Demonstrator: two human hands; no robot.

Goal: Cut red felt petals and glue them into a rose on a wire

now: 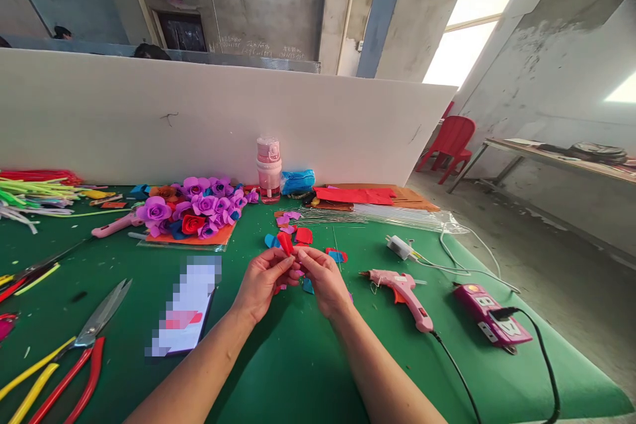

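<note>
Between my fingertips is a small red paper petal [285,242], curled and pointing up. My left hand [264,281] pinches it from the left, and my right hand [320,275] grips its right side, the two hands nearly touching. Around and beyond them lie loose cut petals, among them a red petal [303,236], a blue petal [271,240] and a red-and-blue piece [336,256]. Some pieces under the hands are partly hidden. To the right of my right hand rests a pink glue gun [400,288] on its side.
Purple and red paper flowers [201,207] are heaped at back left. A phone [183,318], scissors [94,324] and pliers-like red handles lie left. A pink bottle [269,172] stands before the white board [199,116]. At right are a purple power strip [489,315] and cords.
</note>
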